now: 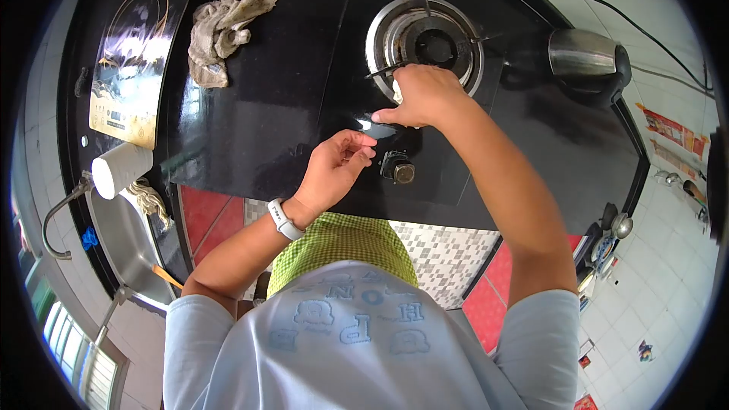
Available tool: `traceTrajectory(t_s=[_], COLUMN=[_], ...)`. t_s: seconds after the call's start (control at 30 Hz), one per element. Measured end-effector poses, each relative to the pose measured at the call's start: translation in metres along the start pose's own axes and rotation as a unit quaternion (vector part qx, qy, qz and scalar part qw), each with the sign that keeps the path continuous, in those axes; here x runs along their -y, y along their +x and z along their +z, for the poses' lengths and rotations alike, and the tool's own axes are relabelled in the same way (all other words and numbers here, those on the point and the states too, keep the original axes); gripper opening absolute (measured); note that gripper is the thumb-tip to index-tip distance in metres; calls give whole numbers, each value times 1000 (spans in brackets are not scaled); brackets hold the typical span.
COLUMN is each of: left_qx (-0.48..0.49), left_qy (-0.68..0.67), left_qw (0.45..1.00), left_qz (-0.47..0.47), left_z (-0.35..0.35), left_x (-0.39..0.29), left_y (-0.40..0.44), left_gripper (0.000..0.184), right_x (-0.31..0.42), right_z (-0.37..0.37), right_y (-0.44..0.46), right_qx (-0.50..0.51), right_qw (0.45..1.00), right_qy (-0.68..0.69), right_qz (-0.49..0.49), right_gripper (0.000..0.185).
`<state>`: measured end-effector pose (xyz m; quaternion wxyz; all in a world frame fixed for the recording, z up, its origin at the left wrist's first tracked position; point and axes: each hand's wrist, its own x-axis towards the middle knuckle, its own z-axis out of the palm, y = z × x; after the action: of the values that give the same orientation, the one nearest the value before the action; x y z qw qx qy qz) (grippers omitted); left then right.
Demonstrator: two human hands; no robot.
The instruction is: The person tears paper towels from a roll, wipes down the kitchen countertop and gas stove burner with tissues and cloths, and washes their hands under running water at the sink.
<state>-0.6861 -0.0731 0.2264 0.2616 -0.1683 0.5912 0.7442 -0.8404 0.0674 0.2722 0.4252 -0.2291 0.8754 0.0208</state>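
My right hand (427, 96) rests at the near edge of the gas burner (372, 45), fingers curled down over a small white wad (397, 92). Only a sliver of the wad shows, so I cannot tell if it is paper or cloth. My left hand (338, 167) hovers over the black stovetop, left of the control knob (399, 169). Its fingers are bent in toward the thumb, and nothing shows between them. A pale watch sits on the left wrist. One bar of the pan support (386, 70) passes beside the right fingers.
A crumpled beige rag (220, 34) lies left on the black counter (258, 121). Beyond it is an induction cooker (133, 61), with a white cylindrical container (121, 170) by the sink (125, 235). On the right stands a metal kettle (583, 53); a black cable (607, 7) runs behind it.
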Motion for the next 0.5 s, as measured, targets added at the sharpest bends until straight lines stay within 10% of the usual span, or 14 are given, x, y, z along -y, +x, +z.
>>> traceTrajectory(t_s=[0.5], left_qx=[-1], left_qy=[-13], left_qw=[1000], left_qz=[8], left_z=[-7], left_x=[12], left_y=[-12], left_gripper=[17], right_x=[-18], right_z=[-13], right_y=[-27], right_qx=[17], right_qw=[997], right_qy=[-56], right_qz=[47], right_gripper=[48])
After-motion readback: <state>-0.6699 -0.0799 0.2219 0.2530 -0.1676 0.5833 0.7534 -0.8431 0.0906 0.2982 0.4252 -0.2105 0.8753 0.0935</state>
